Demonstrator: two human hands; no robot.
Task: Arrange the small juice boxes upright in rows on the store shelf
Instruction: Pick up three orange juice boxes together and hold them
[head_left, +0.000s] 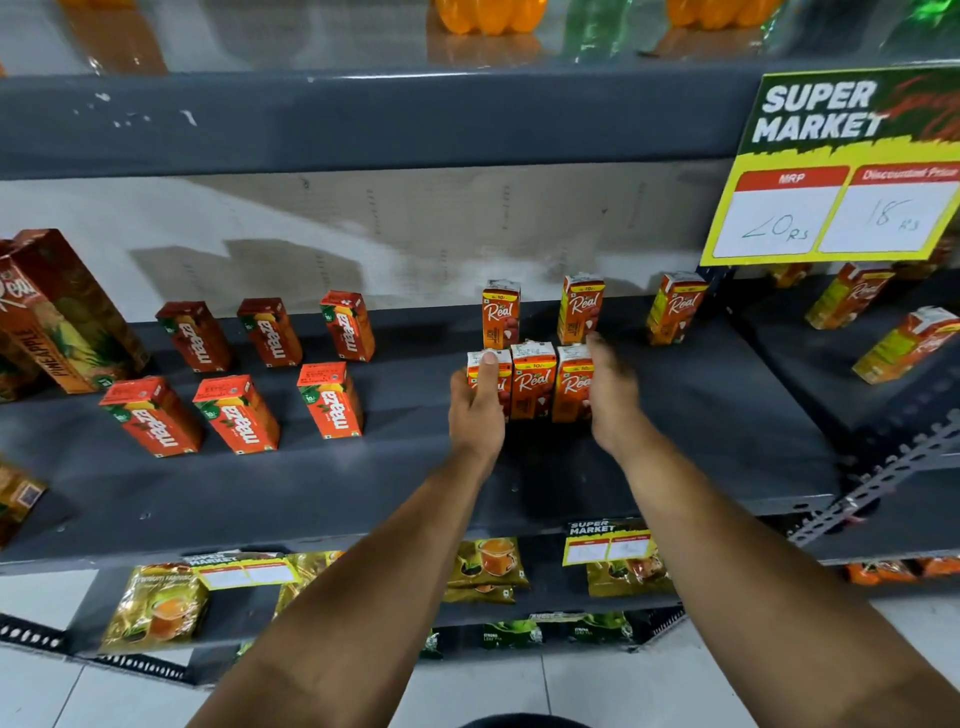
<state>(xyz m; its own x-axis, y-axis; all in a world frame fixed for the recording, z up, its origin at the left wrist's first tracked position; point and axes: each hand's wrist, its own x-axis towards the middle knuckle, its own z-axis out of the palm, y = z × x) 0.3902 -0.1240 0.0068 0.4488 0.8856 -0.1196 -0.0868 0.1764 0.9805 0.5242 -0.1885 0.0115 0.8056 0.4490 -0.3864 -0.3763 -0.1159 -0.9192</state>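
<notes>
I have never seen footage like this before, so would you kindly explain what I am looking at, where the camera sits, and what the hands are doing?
There is one picture, taken by a wide-angle camera worn on a person's head, looking forward and down. No machine is involved: the two bare arms belong to the wearer. They reach to a grey store shelf. The left hand and right hand press from either side on a front row of three Real juice boxes, standing upright and touching. Behind them stand three more Real boxes, spaced apart. To the left are six Maaza boxes in two rows, and a tall pineapple carton. A yellow price sign hangs at upper right.
</notes>
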